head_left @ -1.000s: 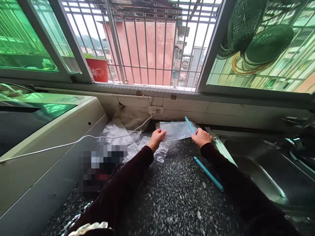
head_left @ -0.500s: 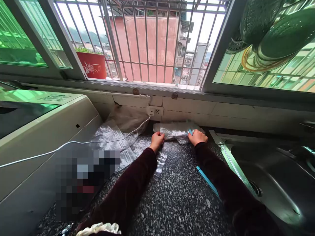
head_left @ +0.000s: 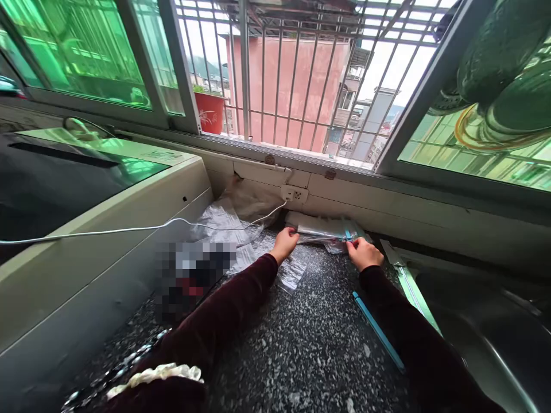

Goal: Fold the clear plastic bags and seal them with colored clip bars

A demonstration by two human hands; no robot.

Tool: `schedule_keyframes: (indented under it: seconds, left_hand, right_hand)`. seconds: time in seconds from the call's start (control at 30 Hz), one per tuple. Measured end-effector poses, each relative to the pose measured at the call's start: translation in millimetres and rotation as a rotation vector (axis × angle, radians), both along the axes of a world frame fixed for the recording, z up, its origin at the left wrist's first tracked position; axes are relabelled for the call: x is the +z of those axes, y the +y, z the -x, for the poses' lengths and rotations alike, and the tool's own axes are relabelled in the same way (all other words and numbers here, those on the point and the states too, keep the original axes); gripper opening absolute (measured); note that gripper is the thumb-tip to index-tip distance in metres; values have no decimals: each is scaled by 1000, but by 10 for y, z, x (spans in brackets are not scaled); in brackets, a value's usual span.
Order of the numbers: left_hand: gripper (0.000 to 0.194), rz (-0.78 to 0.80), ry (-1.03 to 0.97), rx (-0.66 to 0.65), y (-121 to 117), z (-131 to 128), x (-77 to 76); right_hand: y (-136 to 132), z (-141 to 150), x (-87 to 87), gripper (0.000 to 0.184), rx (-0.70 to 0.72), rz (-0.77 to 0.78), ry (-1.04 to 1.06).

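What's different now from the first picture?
The clear bag and blue strip came down by the wall. The left hand and right hand are still at them; I can't tell whether the fingers let go. The other blue strip stayed on the counter, and the white cable in its socket.

The bench [head_left: 297,355] is dark stone, thickly flecked with pale grey. Flat clear bags [head_left: 312,223] lie at its far side; to their left, crumpled clear plastic [head_left: 221,223] spreads over the surface — with a pixelated dark item [head_left: 196,269] in front of it. Nearer, a light-blue stick [head_left: 377,332] lies slantwise, just beside the right sleeve [head_left: 400,321].
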State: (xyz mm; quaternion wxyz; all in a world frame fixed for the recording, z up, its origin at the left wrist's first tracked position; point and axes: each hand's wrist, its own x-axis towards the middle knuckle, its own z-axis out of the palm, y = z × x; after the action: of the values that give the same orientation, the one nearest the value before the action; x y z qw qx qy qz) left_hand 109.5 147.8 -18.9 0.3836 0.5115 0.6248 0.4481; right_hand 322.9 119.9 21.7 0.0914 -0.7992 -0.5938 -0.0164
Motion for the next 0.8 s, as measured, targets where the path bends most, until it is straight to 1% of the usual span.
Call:
schedule_keyframes:
  seconds: [0.1, 0.23, 0.27, 0.33, 0.37, 0.4, 0.5, 0.57, 0.63, 0.73, 0.8]
  left_hand:
    - [16, -46, 134, -104, -356, 109, 59]
    - [14, -74, 297, -219, -905, 303, 66]
    - [16, -84, 368, -243, -1029, 375, 59]
    - [19, -115, 621, -282, -1250, 555, 37]
    - [20, -135, 720, -277, -1348, 661, 23]
    - [19, -161, 790, -256, -1443, 777, 7]
    - [14, -260, 905, -135, -1720, 1166, -53]
    - [13, -323, 973, -15, -1900, 1427, -106]
    - [17, -370, 1032, 117, -2048, 1653, -168]
    - [39, -388, 1080, 311, -2152, 1871, -279]
    - [56, -356, 1067, 384, -2138, 1931, -359]
  right_hand:
    - [-100, 151, 60, 31, 86, -28, 12]
    - [-169, 541, 62, 28, 254, -29, 62]
    - [-180, 661, 44, 27, 307, -19, 81]
    - [-200, 904, -13, 23, 415, 5, 122]
    - [-210, 1023, -49, 21, 466, 19, 143]
    - [-219, 1137, -88, 19, 509, 31, 164]
    - [-240, 1455, -204, 18, 588, 68, 217]
    - [-239, 1651, -263, 18, 612, 91, 240]
    - [-218, 1838, -299, 17, 624, 111, 255]
    - [-144, 2093, -317, 18, 619, 133, 264]
    - [-74, 2234, -316, 19, 598, 151, 264]
